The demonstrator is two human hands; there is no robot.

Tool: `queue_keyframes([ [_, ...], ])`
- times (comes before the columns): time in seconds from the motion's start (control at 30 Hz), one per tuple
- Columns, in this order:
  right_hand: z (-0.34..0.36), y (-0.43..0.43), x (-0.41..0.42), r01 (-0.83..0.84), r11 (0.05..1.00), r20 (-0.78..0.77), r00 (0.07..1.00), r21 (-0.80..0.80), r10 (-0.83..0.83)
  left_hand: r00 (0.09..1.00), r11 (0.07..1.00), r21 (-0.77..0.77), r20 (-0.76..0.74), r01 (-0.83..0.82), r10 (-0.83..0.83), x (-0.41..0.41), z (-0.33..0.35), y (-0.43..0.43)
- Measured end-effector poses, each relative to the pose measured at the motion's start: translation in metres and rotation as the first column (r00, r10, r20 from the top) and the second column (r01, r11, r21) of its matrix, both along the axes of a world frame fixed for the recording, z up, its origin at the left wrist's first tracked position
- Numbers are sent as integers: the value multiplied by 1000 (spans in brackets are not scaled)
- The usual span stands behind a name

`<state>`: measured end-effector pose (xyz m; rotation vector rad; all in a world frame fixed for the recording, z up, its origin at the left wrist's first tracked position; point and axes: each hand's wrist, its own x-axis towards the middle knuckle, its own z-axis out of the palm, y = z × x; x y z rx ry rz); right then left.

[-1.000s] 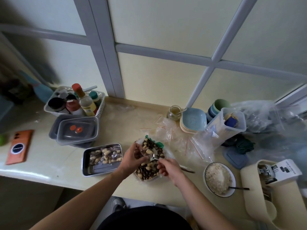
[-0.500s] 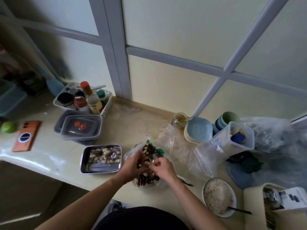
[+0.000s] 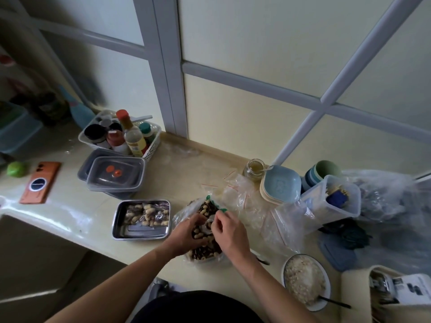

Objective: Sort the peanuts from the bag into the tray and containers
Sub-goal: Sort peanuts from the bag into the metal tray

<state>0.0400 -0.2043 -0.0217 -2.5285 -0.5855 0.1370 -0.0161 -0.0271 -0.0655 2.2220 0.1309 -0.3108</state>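
A clear plastic bag of peanuts (image 3: 205, 251) lies on the counter in front of me, pale shells mixed with dark bits. My left hand (image 3: 187, 236) grips the bag's left side, fingers curled into it. My right hand (image 3: 229, 231) pinches the bag's plastic near its green-edged opening. A steel tray (image 3: 121, 229) sits just left of the bag and holds a small clear packet of peanuts (image 3: 147, 214). Two stacked grey lidded containers (image 3: 115, 176) stand behind the tray.
A white basket of sauce bottles (image 3: 154, 138) sits at the back left. An orange phone (image 3: 40, 181) and a green fruit (image 3: 16, 169) lie far left. Empty clear bags (image 3: 254, 206), stacked bowls (image 3: 279, 185), a jar (image 3: 254, 169) and a bowl of rice (image 3: 305, 280) crowd the right.
My hands have come closer together over the bag, and the right hand has moved up to the bag's opening. My head has tilted, shifting the whole view.
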Motion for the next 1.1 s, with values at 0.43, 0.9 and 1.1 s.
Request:
queue_keyframes([
  [0.43, 2, -16, 2, 274, 942, -382, 906, 195, -185, 1000, 1000, 14, 5, -15, 14, 2, 3, -4],
  [0.9, 20, -9, 10, 794, 514, -941, 328, 324, 88, 956, 755, -587, -171, -293, 238, 6, 55, -15],
  [1.1, 30, -11, 6, 417, 763, -637, 771, 493, -11, 931, 688, -627, -253, -366, 265, 8, 68, -20],
])
